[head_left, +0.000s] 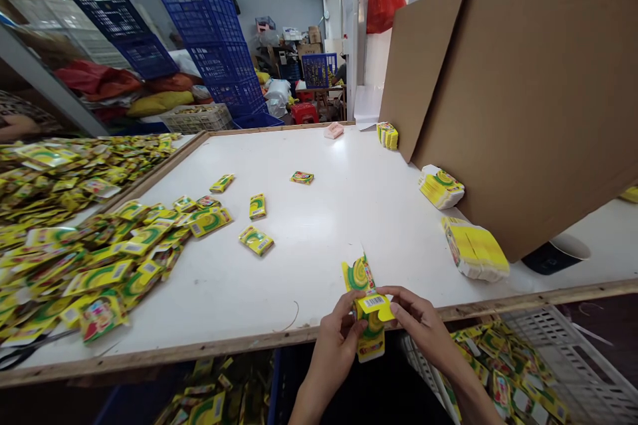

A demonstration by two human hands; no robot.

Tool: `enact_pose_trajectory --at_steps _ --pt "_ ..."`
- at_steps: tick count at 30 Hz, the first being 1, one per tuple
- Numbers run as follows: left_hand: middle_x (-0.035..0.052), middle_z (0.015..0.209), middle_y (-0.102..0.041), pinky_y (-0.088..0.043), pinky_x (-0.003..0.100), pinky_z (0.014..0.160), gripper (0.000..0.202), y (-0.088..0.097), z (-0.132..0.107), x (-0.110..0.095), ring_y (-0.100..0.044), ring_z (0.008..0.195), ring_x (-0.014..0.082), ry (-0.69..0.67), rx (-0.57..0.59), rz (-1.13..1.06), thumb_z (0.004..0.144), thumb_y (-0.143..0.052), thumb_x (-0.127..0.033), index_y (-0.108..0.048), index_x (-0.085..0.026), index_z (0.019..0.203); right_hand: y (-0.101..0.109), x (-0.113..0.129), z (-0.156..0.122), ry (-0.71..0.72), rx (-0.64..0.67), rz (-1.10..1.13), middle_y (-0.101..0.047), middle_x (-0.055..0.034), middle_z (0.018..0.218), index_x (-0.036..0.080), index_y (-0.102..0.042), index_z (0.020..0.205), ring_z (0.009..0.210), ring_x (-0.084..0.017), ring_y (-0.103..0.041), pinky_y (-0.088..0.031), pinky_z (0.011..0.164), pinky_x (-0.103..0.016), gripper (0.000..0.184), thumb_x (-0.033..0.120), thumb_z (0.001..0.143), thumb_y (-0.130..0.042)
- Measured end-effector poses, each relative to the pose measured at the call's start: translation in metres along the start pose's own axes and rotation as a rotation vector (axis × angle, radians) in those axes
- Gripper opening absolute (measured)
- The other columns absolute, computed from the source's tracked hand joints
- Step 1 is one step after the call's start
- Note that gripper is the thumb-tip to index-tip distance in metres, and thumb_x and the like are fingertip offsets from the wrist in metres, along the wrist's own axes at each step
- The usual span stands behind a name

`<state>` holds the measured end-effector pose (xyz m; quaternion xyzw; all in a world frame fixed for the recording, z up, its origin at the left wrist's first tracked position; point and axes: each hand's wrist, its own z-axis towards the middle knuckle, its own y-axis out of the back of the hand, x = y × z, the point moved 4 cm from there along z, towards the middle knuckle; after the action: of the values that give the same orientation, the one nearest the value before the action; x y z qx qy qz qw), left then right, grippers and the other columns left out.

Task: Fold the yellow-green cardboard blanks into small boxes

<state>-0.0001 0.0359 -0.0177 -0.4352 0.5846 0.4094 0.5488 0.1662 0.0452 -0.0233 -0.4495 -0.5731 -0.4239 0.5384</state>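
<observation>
At the table's front edge, my left hand [331,342] grips a small yellow-and-green printed carton [373,325] between thumb and fingers. The carton is partly unfolded, with a barcode flap facing up and panels sticking out above and below. From the other side, my right hand [421,322] has its thumb and fingers on the carton's yellow flap. Whether anything sits inside the carton cannot be made out. Several closed cartons lie loose beyond my hands, among them one carton [256,240] and another carton [302,177].
A heap of cartons [114,265] covers the left side, with scissors [34,348] at its edge. Flat carton stacks [476,249] line the right, beside a cardboard sheet [528,93] and a dark cup [558,252]. Crates of cartons stand below, including a white crate [573,358].
</observation>
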Motion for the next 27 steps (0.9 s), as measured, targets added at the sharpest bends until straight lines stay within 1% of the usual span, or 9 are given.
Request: enact_pose_trajectory --at_steps 3,6,8,12,15,19,21,24,27 --pt "0.0065 0.124 -0.060 -0.051 0.028 0.076 0.041 0.001 -0.001 0.002 -0.062 0.081 0.0153 -0.012 -0.010 0.115 0.088 -0.051 -0.021 -0.050 -0.025 0.128 -0.002 -0.001 0.001 0.002 0.017 -0.101 -0.044 0.0035 0.071 0.021 -0.056 0.121 0.064 -0.013 -0.043 -0.038 0.061 -0.024 0.037 0.040 0.089 -0.053" --pt "0.0064 0.128 -0.057 -0.051 0.028 0.076 0.045 0.001 -0.002 0.003 -0.061 0.079 0.0141 0.002 -0.004 0.109 0.086 -0.052 -0.020 -0.049 -0.026 0.130 -0.005 -0.005 0.003 0.009 0.056 -0.164 -0.043 0.0056 0.071 0.023 -0.051 0.122 0.059 -0.011 -0.037 -0.031 0.056 -0.023 0.038 0.033 0.086 -0.057" --pt "0.0070 0.125 -0.059 -0.052 0.028 0.075 0.046 0.000 -0.002 0.002 -0.061 0.077 0.0138 0.024 0.014 0.073 0.086 -0.053 -0.021 -0.047 -0.026 0.131 -0.006 -0.009 0.004 0.007 0.049 -0.184 -0.042 0.0066 0.071 0.023 -0.049 0.121 0.057 -0.010 -0.035 -0.029 0.054 -0.022 0.039 0.030 0.084 -0.059" --pt "0.0070 0.116 -0.064 -0.052 0.027 0.075 0.046 -0.001 -0.003 -0.001 -0.061 0.077 0.0145 0.035 0.029 0.038 0.086 -0.054 -0.023 -0.048 -0.025 0.131 -0.008 -0.014 0.006 0.009 -0.015 -0.245 -0.043 0.0071 0.068 0.023 -0.047 0.117 0.057 -0.011 -0.042 -0.034 0.055 -0.023 0.036 0.025 0.082 -0.057" --pt "0.0062 0.116 -0.064 -0.051 0.027 0.076 0.045 0.000 -0.002 -0.004 -0.061 0.078 0.0148 0.023 0.022 0.060 0.087 -0.053 -0.024 -0.048 -0.026 0.132 -0.012 -0.011 0.005 0.039 -0.029 -0.276 -0.044 0.0064 0.067 0.022 -0.045 0.120 0.060 -0.013 -0.048 -0.039 0.059 -0.023 0.036 0.025 0.084 -0.053" --pt "0.0058 0.121 -0.061 -0.051 0.028 0.081 0.044 0.000 -0.001 -0.008 -0.061 0.083 0.0152 -0.011 0.015 0.107 0.087 -0.052 -0.024 -0.049 -0.027 0.132 -0.011 -0.002 0.002 0.082 -0.126 -0.389 -0.051 0.0027 0.081 0.023 -0.044 0.127 0.058 -0.011 -0.046 -0.040 0.056 -0.023 0.048 0.029 0.081 -0.058" --pt "0.0056 0.114 -0.063 -0.050 0.028 0.081 0.045 0.000 -0.001 -0.007 -0.061 0.083 0.0155 -0.021 0.000 0.153 0.088 -0.050 -0.023 -0.049 -0.027 0.132 -0.010 0.001 0.001 0.091 -0.153 -0.452 -0.054 0.0010 0.087 0.024 -0.047 0.127 0.056 -0.010 -0.045 -0.040 0.055 -0.023 0.048 0.029 0.080 -0.059" --pt "0.0042 0.093 -0.066 -0.050 0.027 0.074 0.046 0.002 -0.001 -0.004 -0.058 0.073 0.0152 -0.009 -0.027 0.250 0.087 -0.049 -0.022 -0.050 -0.024 0.133 -0.009 0.005 0.000 0.104 -0.159 -0.497 -0.058 -0.0002 0.089 0.024 -0.054 0.122 0.057 -0.011 -0.048 -0.043 0.057 -0.023 0.043 0.030 0.080 -0.058" --pt "0.0047 0.091 -0.066 -0.050 0.027 0.073 0.046 0.003 -0.003 -0.002 -0.057 0.072 0.0154 -0.005 -0.028 0.282 0.087 -0.048 -0.022 -0.051 -0.023 0.133 -0.008 0.007 -0.001 0.107 -0.172 -0.478 -0.062 -0.0012 0.088 0.024 -0.057 0.120 0.063 -0.014 -0.054 -0.046 0.061 -0.024 0.042 0.031 0.079 -0.059"
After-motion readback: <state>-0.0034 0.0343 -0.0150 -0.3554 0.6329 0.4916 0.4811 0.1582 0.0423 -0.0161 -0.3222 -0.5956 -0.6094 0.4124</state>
